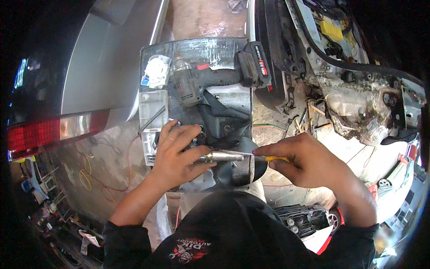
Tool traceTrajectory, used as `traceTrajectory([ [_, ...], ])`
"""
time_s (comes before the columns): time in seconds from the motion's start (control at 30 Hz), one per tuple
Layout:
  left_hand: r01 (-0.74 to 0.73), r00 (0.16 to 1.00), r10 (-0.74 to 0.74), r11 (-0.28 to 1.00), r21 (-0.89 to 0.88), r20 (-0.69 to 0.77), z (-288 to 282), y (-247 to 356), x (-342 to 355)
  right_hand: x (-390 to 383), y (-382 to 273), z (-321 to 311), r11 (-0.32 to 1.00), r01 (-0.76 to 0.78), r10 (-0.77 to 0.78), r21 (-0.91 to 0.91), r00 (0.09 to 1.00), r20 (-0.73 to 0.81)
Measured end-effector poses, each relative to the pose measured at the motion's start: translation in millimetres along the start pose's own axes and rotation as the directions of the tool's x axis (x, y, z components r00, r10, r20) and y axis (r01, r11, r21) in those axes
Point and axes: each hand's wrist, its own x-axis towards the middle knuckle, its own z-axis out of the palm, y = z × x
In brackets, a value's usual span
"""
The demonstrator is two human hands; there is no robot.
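My right hand (pixel 301 160) is closed on a screwdriver (pixel 277 158) with a yellow handle. Its thin metal shaft points left, toward the fingers of my left hand (pixel 175 157). Those fingers curl over a dark part from which a silver metal cylinder (pixel 227 156) sticks out to the right; the palm hides most of that part. Where exactly the screwdriver's tip meets it, I cannot tell. Beyond my hands, a cordless impact wrench (pixel 186 83) lies on its side on the metal-topped work surface (pixel 219 51), its black battery (pixel 254 65) at the right edge.
Black plastic pieces (pixel 221 117) lie between the wrench and my hands. White compartment trays (pixel 150 107) line the left edge, below a white plastic piece (pixel 156 71). A silver vehicle panel (pixel 101 62) with a red tail light (pixel 33 136) stands left; a stripped car body (pixel 358 96) stands right.
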Motion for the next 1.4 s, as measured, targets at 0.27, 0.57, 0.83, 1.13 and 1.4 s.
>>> traceTrajectory([
  [0.27, 0.0, 0.999, 0.002, 0.999, -0.033, 0.049, -3.5, -5.7, 11.2, -44.1, -17.7, 44.8, 0.975, -0.04, 0.003, -0.218, 0.986, -0.165],
  [0.57, -0.023, 0.991, 0.03, 0.998, -0.062, 0.129, -6.3, -11.0, 27.8, -33.9, 13.5, 98.0, 0.975, 0.008, -0.09, -0.223, 0.928, -0.36],
  [0.83, 0.037, 0.973, -0.004, 0.989, -0.14, 0.229, -15.3, -16.2, 42.1, -26.1, 36.4, 113.6, 0.977, 0.048, -0.146, -0.207, 0.861, -0.488],
  [1.13, -0.009, 0.981, 0.037, 0.99, -0.14, 0.192, -3.1, -20.1, 46.8, -31.8, 30.0, 110.9, 0.957, 0.04, -0.181, -0.286, 0.854, -0.487],
  [1.4, 0.003, 0.985, 0.011, 0.997, -0.078, 0.172, 0.1, -14.4, 48.6, -41.7, 10.9, 125.3, 0.939, -0.036, -0.145, -0.341, 0.858, -0.492],
])
